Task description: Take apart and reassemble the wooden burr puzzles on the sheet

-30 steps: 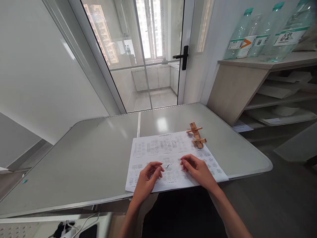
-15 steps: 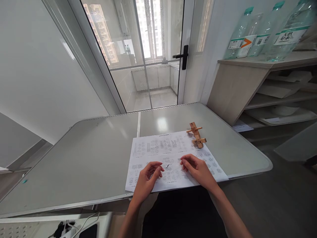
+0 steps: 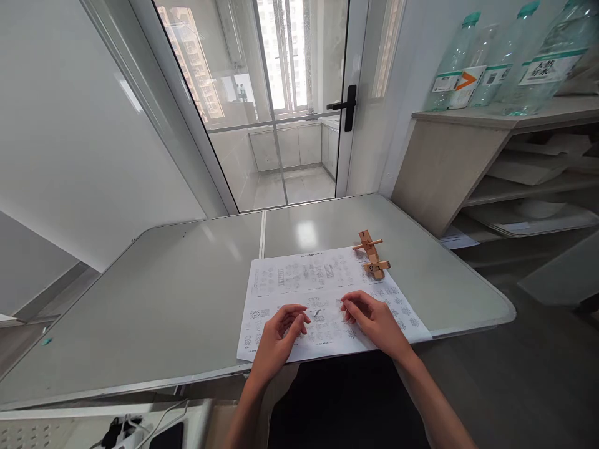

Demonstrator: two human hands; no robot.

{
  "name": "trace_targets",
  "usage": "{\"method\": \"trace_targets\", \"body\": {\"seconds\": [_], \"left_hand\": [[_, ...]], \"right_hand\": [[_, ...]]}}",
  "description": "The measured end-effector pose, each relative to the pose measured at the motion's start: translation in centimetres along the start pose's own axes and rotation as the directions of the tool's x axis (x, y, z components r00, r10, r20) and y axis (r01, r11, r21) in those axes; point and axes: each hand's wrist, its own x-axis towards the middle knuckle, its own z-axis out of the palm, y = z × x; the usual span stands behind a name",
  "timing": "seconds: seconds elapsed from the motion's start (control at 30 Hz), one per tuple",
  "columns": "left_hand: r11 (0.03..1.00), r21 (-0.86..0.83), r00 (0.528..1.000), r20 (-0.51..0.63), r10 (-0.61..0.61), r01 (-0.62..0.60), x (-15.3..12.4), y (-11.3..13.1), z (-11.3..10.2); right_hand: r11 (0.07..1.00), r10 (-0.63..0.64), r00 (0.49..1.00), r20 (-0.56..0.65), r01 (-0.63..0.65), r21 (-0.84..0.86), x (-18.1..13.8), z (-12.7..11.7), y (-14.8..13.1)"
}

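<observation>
A printed sheet (image 3: 299, 277) covered with small diagram pictures lies on the grey table (image 3: 187, 293) in front of me. My left hand (image 3: 278, 337) rests on the sheet's near part, fingers loosely curled and apart, holding nothing. My right hand (image 3: 374, 321) rests on the sheet a little to the right in the same loose pose, also holding nothing. A small dark mark (image 3: 317, 313) sits on the paper between the two hands. A small wooden assembly of blocks and pegs (image 3: 372, 255) lies on the sheet's far right corner, well beyond my right hand.
A wooden shelf unit (image 3: 449, 162) stands at the right with several large water bottles (image 3: 500, 62) on top. A glass door (image 3: 281, 100) with a black handle is behind the table. Cables and a power strip (image 3: 121, 430) lie low at the left.
</observation>
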Motion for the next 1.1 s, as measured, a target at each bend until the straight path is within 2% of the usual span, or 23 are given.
{"method": "trace_targets", "body": {"seconds": [1.1], "left_hand": [[1.0,-0.017,1.0,0.01,0.002,-0.001,-0.07,-0.11,-0.01]], "right_hand": [[1.0,0.001,1.0,-0.003,-0.001,-0.004,0.03,0.01,0.21]]}}
